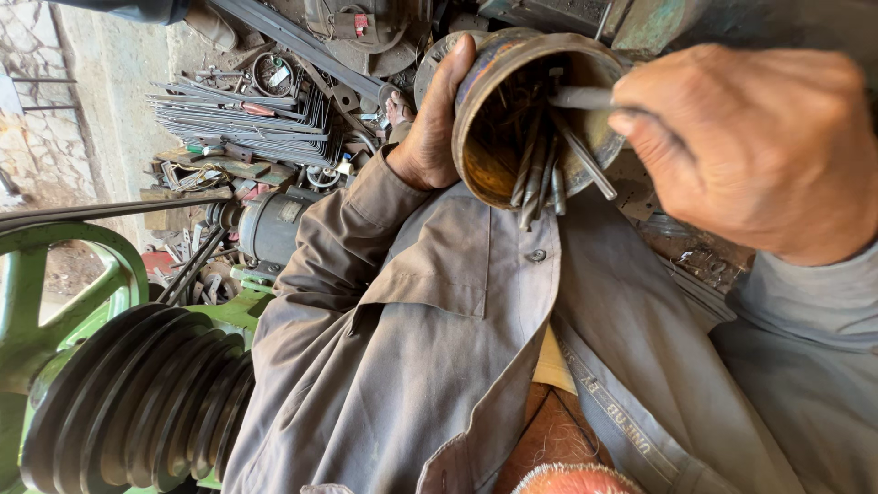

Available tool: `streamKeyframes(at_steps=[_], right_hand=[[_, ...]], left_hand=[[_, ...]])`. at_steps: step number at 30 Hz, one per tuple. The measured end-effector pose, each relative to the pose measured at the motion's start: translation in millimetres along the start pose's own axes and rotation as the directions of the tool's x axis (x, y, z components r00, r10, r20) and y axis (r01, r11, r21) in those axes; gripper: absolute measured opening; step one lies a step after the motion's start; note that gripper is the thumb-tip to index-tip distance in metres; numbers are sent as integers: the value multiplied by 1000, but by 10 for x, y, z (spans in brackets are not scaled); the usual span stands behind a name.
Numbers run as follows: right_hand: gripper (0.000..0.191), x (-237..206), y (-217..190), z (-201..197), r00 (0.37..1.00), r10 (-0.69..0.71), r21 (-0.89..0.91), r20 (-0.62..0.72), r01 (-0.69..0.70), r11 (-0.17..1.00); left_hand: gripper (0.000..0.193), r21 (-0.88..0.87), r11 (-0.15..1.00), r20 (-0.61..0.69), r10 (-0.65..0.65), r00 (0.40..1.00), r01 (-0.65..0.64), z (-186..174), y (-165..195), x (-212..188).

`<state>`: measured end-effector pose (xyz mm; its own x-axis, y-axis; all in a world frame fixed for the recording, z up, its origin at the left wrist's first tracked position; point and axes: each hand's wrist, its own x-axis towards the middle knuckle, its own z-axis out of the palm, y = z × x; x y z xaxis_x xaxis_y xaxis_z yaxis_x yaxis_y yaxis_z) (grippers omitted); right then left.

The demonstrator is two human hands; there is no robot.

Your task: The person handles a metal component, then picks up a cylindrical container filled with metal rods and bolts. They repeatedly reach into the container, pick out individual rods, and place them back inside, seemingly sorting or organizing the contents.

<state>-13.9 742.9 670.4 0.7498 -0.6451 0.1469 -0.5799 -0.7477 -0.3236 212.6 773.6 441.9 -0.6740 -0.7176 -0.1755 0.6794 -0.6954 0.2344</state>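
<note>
- Stepped pulley (137, 402), dark and grooved, on a green machine frame (37, 302) at the far left; I log it as close to the grey sleeve (366, 348), so loose cloth could catch on it if it turns.
- Stack of flat metal strips (242, 123) and assorted scrap behind, with a grey electric motor (270, 224) below them, all well apart from the hands.
- Left hand (430, 128): I see the palm against the outer wall of the tin, thumb hooked up to the rim, fingers wrapped round the far side and mostly hidden. Wrist bent, forearm coming up out of the sleeve.
- Rusty round tin (521, 119), held tipped with its mouth towards the camera, above the person's chest. Inside, a bundle of slim metal rods (540, 174); several ends poke past the lower rim. Risk as I judge it: tipped this far, the rods could slide out onto the lap.
- Right hand (750, 146): back of the hand towards me, fingers drawn together and pinched on one thicker steel rod (576, 98) at the tin's mouth. A weak pinch could drop it or drag neighbours out.
</note>
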Motion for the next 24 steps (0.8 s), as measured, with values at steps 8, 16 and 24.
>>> streamKeyframes(at_steps=[8, 16, 24], right_hand=[[17, 223, -81, 163, 988, -144, -192, 61, 153, 969], [19, 346, -121, 258, 986, -150, -157, 71, 160, 974], [19, 315, -102, 442, 991, -136, 62, 17, 135, 989]], left_hand=[[69, -76, 997, 32, 15, 999, -13, 51, -30, 5], [63, -73, 996, 73, 54, 996, -48, 98, 0, 12], [69, -108, 994, 50, -18, 999, 23, 62, -49, 8]])
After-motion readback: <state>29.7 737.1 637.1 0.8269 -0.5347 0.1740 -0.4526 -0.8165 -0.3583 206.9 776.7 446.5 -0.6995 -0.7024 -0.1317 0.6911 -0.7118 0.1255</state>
